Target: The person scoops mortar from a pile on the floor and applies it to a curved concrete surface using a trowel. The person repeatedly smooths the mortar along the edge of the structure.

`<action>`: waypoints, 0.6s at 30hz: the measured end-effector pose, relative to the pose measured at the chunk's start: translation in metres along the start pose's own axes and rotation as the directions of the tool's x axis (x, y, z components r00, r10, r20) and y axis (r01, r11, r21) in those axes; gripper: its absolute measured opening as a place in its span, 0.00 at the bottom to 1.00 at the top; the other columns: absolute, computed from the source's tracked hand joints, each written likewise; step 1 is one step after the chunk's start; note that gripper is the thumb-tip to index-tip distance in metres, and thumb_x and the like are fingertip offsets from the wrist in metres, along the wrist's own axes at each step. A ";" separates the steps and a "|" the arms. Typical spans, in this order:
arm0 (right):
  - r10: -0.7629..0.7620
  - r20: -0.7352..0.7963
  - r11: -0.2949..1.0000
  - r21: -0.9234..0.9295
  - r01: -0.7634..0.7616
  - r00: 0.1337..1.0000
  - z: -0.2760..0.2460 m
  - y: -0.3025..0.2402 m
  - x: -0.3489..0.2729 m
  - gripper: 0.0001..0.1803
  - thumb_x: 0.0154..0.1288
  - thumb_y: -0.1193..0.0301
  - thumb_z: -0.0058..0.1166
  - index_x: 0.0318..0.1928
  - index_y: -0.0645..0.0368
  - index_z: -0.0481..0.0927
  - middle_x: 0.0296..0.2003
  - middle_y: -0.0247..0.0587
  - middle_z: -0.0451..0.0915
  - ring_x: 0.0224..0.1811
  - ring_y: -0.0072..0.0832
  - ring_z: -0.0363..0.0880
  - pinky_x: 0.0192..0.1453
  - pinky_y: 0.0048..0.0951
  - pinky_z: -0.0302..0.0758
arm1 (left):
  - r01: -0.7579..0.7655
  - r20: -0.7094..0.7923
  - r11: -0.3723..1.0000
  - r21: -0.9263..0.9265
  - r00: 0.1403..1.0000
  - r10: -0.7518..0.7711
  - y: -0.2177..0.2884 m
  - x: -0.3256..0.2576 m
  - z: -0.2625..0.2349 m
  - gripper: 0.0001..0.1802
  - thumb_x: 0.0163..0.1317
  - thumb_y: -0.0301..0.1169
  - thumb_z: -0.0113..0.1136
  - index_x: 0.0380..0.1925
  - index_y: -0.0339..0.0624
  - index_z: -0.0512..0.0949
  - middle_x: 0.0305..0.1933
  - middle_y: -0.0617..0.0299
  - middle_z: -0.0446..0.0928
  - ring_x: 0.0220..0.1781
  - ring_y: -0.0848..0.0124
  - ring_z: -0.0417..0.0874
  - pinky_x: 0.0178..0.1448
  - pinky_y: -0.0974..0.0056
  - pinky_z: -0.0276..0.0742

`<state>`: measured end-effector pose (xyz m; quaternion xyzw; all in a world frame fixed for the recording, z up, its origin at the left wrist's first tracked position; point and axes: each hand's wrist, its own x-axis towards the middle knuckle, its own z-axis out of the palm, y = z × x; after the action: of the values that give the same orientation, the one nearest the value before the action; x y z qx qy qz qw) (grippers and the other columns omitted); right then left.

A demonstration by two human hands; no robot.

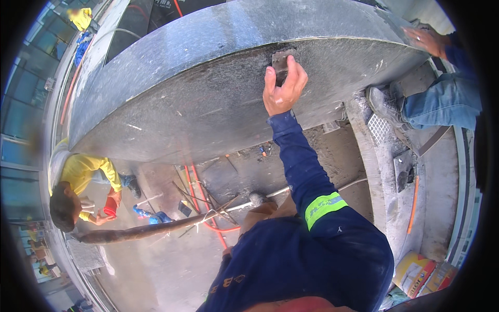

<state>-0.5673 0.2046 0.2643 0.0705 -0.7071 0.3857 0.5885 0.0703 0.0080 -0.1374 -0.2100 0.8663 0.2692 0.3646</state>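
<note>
Your right hand has its grip clenched on a small dark rubbing block, pressed against the edge face of the big curved granite slab. Block: rigid, gritty, probably light; hold by its sides. Left hand out of view.

Speckled grey stone slab, matt and smooth; rubbing block looks rough, brownish.

I see my right hand hemmed in at frame centre by the curved granite slab. Another person's hand and leg block the upper right; the slab's face stretches bare leftward.
</note>
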 end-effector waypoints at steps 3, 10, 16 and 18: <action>-0.004 -0.075 1.000 0.009 0.005 0.997 0.014 0.001 -0.003 0.27 0.65 0.64 0.62 0.62 0.60 0.73 0.50 0.49 0.71 0.48 0.44 0.70 0.50 0.44 0.70 | 0.119 0.117 0.990 -0.070 0.987 -0.110 -0.004 -0.005 0.001 0.23 0.63 0.52 0.49 0.43 0.50 0.83 0.42 0.51 0.84 0.48 0.51 0.84 0.50 0.49 0.78; 0.022 -0.079 0.999 -0.047 -0.026 0.997 0.021 -0.002 -0.002 0.27 0.65 0.65 0.62 0.62 0.60 0.73 0.50 0.49 0.71 0.48 0.43 0.70 0.50 0.43 0.70 | 0.034 0.062 0.999 -0.024 0.998 -0.033 -0.007 -0.012 0.002 0.23 0.63 0.52 0.49 0.43 0.51 0.83 0.39 0.49 0.84 0.46 0.49 0.85 0.50 0.49 0.78; 0.012 -0.046 0.999 -0.038 -0.014 0.999 0.020 0.002 -0.003 0.28 0.63 0.68 0.63 0.63 0.60 0.73 0.49 0.51 0.71 0.48 0.44 0.69 0.50 0.44 0.70 | 0.006 0.123 0.991 0.137 0.992 -0.023 -0.004 0.001 -0.003 0.21 0.63 0.51 0.49 0.37 0.48 0.82 0.38 0.48 0.83 0.45 0.48 0.84 0.47 0.46 0.78; 0.048 0.008 0.999 -0.024 -0.048 0.999 0.015 -0.001 -0.001 0.28 0.63 0.69 0.64 0.63 0.60 0.74 0.48 0.51 0.70 0.49 0.45 0.68 0.51 0.44 0.70 | -0.060 0.112 0.987 0.148 0.993 0.044 -0.006 0.004 -0.006 0.20 0.63 0.50 0.49 0.36 0.47 0.81 0.38 0.48 0.83 0.45 0.47 0.84 0.46 0.45 0.78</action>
<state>-0.5779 0.1943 0.2635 0.0481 -0.7154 0.3912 0.5769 0.0680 -0.0008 -0.1382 -0.1442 0.8682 0.2232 0.4190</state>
